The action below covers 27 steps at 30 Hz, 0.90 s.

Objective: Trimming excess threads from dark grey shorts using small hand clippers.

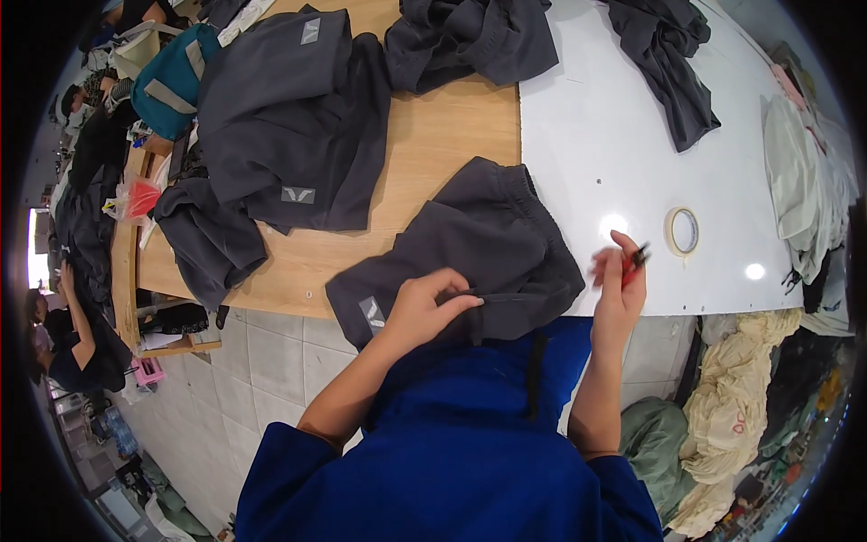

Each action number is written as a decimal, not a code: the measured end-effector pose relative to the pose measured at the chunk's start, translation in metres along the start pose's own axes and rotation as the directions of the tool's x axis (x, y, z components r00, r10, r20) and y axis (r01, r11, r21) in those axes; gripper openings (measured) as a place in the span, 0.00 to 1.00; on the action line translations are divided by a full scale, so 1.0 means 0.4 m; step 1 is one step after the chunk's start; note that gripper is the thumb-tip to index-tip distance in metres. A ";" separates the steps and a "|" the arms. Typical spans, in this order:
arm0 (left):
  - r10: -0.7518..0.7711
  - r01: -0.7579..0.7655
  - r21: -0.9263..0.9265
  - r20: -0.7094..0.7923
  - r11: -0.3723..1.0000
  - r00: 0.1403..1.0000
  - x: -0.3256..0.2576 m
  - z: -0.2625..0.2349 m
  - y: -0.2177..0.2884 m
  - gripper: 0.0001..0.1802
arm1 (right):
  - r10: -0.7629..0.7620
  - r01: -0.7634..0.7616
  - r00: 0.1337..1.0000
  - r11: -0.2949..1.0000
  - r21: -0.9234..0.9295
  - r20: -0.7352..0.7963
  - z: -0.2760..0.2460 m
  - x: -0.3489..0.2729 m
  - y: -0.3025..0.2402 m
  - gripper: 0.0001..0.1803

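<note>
A pair of dark grey shorts (479,235) with an elastic waistband lies across the near table edge in front of me. My left hand (433,303) rests on the shorts, thumb and fingers pinching a fold or seam of the cloth. Raised just right of the waistband, my right hand (621,280) is closed around small red-and-black thread snips (636,262), partly hidden by the fingers. A light patch (371,313) shows on the lower leg of the shorts.
Stacked dark garments (289,126) cover the table's left side, with more bundles (470,41) at the back. A tape roll (682,230) lies on the white tabletop (596,126). Pale cloth heaps (731,406) stand at right. Another person (81,334) is at far left.
</note>
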<state>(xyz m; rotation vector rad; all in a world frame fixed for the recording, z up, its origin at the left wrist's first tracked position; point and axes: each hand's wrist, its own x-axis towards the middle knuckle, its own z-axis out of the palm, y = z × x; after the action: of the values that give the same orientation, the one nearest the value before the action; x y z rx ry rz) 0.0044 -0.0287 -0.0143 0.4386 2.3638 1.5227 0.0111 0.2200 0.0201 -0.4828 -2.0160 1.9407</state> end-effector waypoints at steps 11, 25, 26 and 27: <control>-0.142 0.100 -0.710 0.000 0.698 0.990 0.017 -0.015 0.135 0.15 | -0.033 0.104 0.893 0.985 -0.135 0.449 0.049 -0.140 -0.046 0.24; 0.068 -0.142 -0.544 -0.153 0.827 0.986 0.001 0.009 0.118 0.14 | -0.341 0.487 0.850 0.799 -0.352 0.402 0.071 -0.100 -0.092 0.12; 0.080 -0.148 -0.523 -0.151 0.839 0.985 0.000 0.008 0.118 0.14 | -0.357 0.503 0.844 0.786 -0.359 0.401 0.073 -0.101 -0.093 0.12; 0.091 -0.155 -0.501 -0.150 0.851 0.984 -0.001 0.008 0.118 0.14 | -0.373 0.519 0.837 0.773 -0.364 0.402 0.075 -0.101 -0.093 0.12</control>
<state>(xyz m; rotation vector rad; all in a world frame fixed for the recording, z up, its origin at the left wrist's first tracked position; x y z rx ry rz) 0.0106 -0.0075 0.0275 0.3791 1.9167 2.2032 0.0331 0.1744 0.0566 0.2345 -2.5095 1.2952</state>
